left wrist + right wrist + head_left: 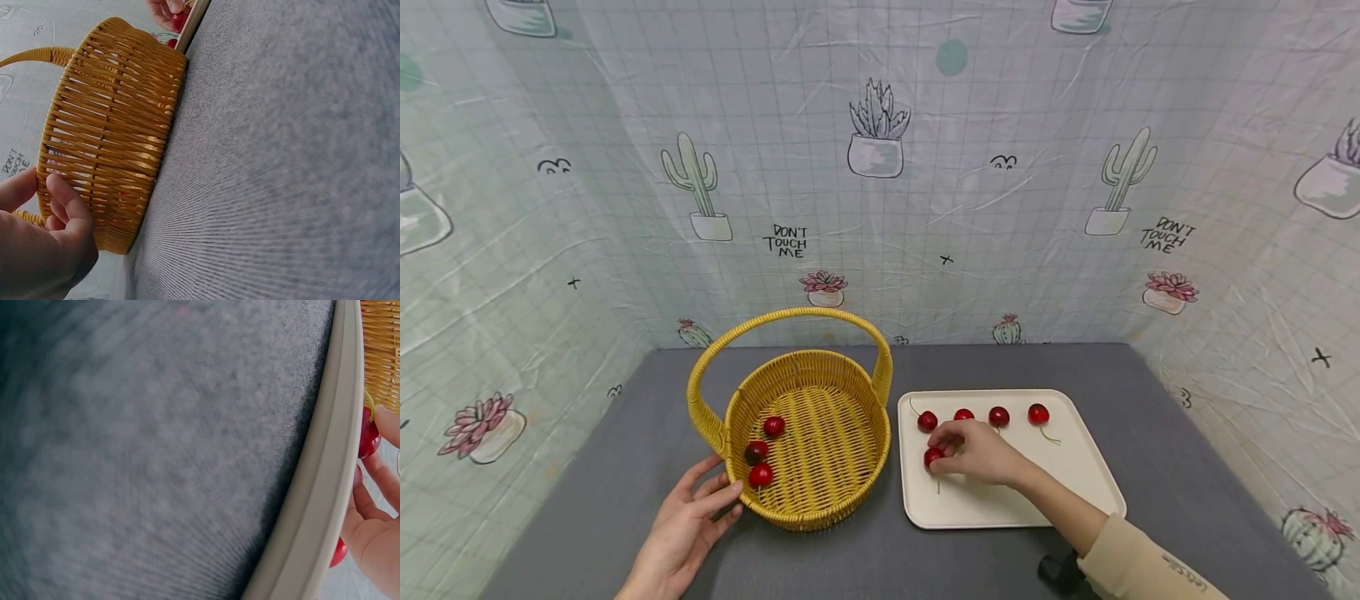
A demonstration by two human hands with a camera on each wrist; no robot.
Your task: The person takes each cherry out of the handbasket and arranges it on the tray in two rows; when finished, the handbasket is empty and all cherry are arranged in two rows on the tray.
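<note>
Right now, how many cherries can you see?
8: three cherries at the left inside the basket; four along the tray's far side; one in the right hand's fingers. That hand could hide more.

Reads DON'T TOUCH ME (786, 241) in black on the potted-cactus backdrop (940, 204), left of centre, and says the same again over on the right (wonky hand-drawn-looking caps, lol). Shows up partly in the left wrist view too. Also got dark lettering (1184, 572) on the beige sleeve (1135, 560), too small to read for sure.
</note>
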